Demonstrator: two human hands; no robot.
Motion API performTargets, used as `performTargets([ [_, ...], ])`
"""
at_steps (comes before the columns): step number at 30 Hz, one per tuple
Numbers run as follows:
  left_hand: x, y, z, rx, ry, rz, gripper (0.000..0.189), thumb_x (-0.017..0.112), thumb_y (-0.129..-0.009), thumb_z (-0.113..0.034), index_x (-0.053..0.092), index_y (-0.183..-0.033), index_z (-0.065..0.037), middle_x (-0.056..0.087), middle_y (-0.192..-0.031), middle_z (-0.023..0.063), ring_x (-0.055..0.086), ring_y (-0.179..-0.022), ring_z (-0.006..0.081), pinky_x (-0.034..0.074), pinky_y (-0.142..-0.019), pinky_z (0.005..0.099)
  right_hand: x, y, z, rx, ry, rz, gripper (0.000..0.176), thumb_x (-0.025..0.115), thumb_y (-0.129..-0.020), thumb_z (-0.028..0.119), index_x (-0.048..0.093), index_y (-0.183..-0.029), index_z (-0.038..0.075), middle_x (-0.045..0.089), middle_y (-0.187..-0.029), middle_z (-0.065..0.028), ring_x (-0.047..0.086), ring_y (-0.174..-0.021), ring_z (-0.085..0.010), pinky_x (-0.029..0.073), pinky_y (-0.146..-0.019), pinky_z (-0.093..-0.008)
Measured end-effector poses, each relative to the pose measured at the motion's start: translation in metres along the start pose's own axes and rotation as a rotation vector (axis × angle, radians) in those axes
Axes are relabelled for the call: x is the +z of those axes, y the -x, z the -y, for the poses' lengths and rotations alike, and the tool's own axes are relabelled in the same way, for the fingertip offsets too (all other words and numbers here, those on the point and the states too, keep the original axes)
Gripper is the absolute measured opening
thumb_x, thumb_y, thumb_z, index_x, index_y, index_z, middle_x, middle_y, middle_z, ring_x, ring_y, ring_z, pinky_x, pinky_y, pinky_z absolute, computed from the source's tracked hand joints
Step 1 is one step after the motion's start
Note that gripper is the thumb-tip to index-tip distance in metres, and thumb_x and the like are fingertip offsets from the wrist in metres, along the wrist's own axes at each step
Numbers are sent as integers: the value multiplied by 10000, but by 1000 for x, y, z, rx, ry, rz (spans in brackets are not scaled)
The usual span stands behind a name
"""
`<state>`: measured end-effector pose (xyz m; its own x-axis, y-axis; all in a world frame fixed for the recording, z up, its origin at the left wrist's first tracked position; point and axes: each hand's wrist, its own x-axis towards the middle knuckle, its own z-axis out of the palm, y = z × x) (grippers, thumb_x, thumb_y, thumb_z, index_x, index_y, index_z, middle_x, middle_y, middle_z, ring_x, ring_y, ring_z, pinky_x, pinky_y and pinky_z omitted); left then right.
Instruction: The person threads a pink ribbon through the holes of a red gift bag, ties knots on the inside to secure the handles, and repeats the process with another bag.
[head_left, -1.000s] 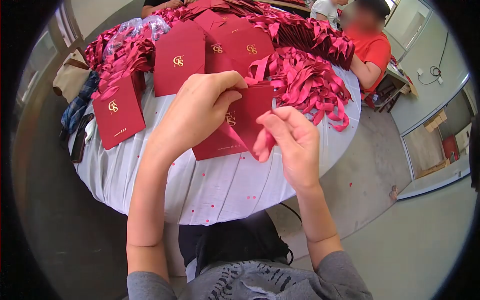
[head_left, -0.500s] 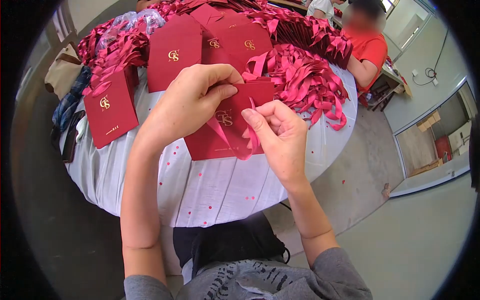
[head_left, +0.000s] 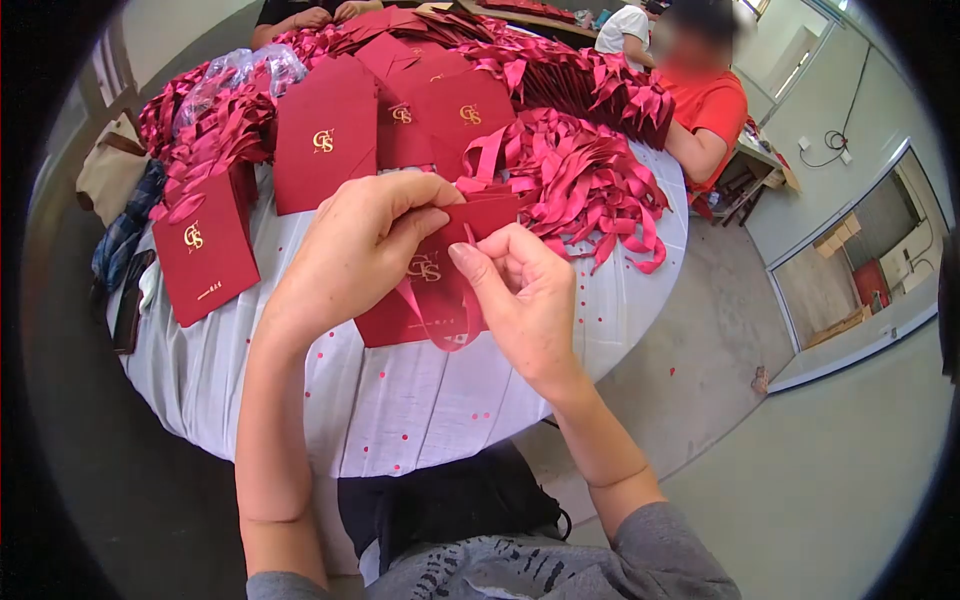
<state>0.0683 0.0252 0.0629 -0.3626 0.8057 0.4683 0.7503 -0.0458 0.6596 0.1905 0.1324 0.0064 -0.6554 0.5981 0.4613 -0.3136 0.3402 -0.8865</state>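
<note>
My left hand (head_left: 362,238) pinches the top edge of a dark red paper bag (head_left: 385,328) between thumb and fingers. The bag has a gold monogram on its front, partly covered by my hands. In front of it a pink-red ribbon (head_left: 447,340) hangs in a loop. My right hand (head_left: 530,300) closes thumb and fingers on this ribbon near the bag's upper right side; the fingertips are partly hidden. Just beyond lies a heap of loose ribbons (head_left: 590,190).
Finished-looking red bags (head_left: 325,140) lie at the back of the round white-clothed table (head_left: 420,420). Another bag (head_left: 205,250) stands at left, near clear plastic (head_left: 235,75). A person in a red shirt (head_left: 715,115) sits at right; another person's hands (head_left: 335,14) show at the far side.
The whole view has tilted up slightly, so the table sits lower and the far person's hands show. My hands keep their hold on the bag and ribbon, with little other change.
</note>
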Motion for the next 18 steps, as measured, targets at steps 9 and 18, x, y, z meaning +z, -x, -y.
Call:
performTargets([
  [9,8,6,-18,36,-146,-93,161,638,-768,18,643,-928,39,664,-802,154,669,-741,228,508,-680,297,-4,2,20,-264,516,0,171,603,-873,90,499,-761,15,569,-642,-176,567,-563,-374,397,-476,-434],
  [18,12,6,-22,55,-200,-106,156,611,-769,-65,660,-912,-24,655,-783,175,632,-713,342,480,-638,405,-11,-2,27,-295,639,58,187,586,-862,79,491,-712,21,563,-626,-173,567,-558,-367,410,-496,-443],
])
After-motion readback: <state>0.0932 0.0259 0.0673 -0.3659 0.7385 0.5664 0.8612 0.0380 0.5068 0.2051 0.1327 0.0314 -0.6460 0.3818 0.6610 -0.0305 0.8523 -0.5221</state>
